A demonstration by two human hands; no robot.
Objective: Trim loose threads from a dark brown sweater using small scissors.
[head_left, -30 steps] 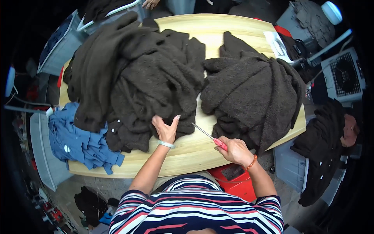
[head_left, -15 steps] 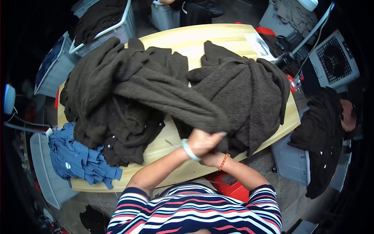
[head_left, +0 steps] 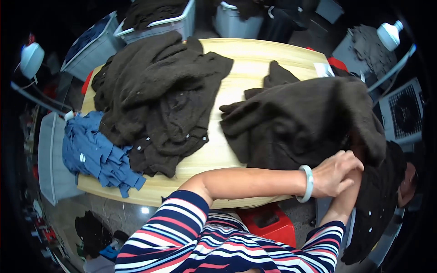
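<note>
1. Dark brown cloth [head_left: 296, 118], which half a second ago was stretching from the left heap towards the middle of the bench [head_left: 218, 154], is now lying over the right-hand side; both arms are reaching further right with it.
2. At the far left, a grey bin [head_left: 49, 173] is standing beside the bench, and blue garments [head_left: 93, 148] are spilling over the bench's left corner.
3. Touching the blue garments, the left heap [head_left: 157, 86] of dark brown clothing is sitting in loose folds, with small white spots showing near its lower edge.
4. Below the bench's near edge, a red plastic object [head_left: 280, 227] is showing past the striped shirt [head_left: 182, 227].
5. Wearing a pale bangle [head_left: 306, 183], the left hand [head_left: 337, 175] is crossing over to the right forearm [head_left: 347, 200]. Its fingers are bending and its thumb is standing apart; whether it is pinching any cloth, one cannot tell.
6. Cloth and the left hand are hiding the right hand, so one cannot tell whether it is gripping.
7. Further right, dark garments [head_left: 375, 218] are hanging beside the bench.
</note>
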